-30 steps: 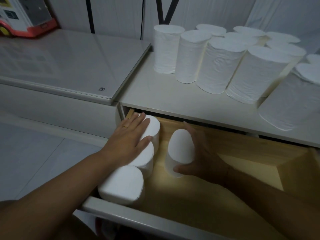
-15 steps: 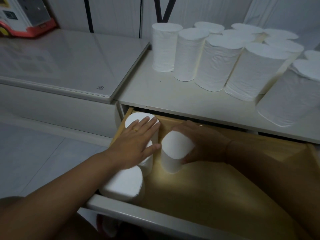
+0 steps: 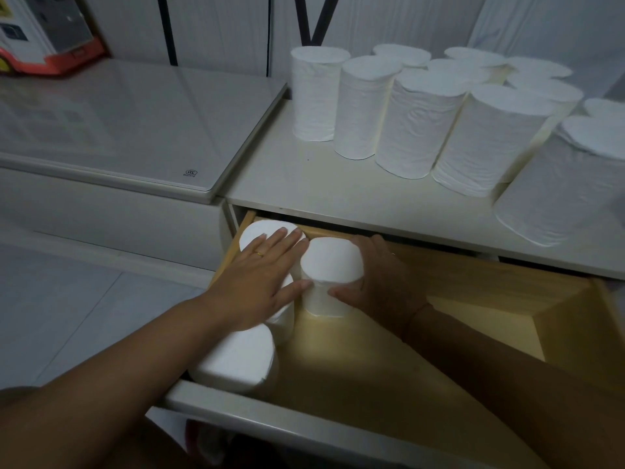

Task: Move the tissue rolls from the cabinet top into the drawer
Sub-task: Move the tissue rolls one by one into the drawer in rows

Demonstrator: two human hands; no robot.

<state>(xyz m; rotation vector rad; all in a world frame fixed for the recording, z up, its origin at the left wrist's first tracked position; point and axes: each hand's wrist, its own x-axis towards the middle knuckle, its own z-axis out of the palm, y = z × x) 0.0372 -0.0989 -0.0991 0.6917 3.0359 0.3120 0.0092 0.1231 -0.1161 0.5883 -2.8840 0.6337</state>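
An open wooden drawer [image 3: 507, 292] holds white tissue rolls standing upright along its left side. My right hand [image 3: 382, 282] grips one roll [image 3: 329, 265] near the drawer's back left, fingers curled round its far side and thumb on its front. My left hand [image 3: 260, 279] lies flat with straight fingers on top of the rolls against the left wall; the back roll [image 3: 257, 231] shows beyond its fingertips, and the front roll [image 3: 233, 360] sits below the wrist. Several more tissue rolls [image 3: 416, 123] stand upright on the cabinet top [image 3: 321, 194].
A low grey unit with a glass-like top [image 3: 135, 130] adjoins the cabinet on the left, with a red and white box [image 3: 44, 35] at its back. The drawer's white front edge [image 3: 270, 414] is nearest me. Its right part shows bare wood.
My right hand has carried its roll back and left, so it now stands against the rolls by the left wall. My left hand slid slightly toward the drawer's back, still flat on the roll tops.
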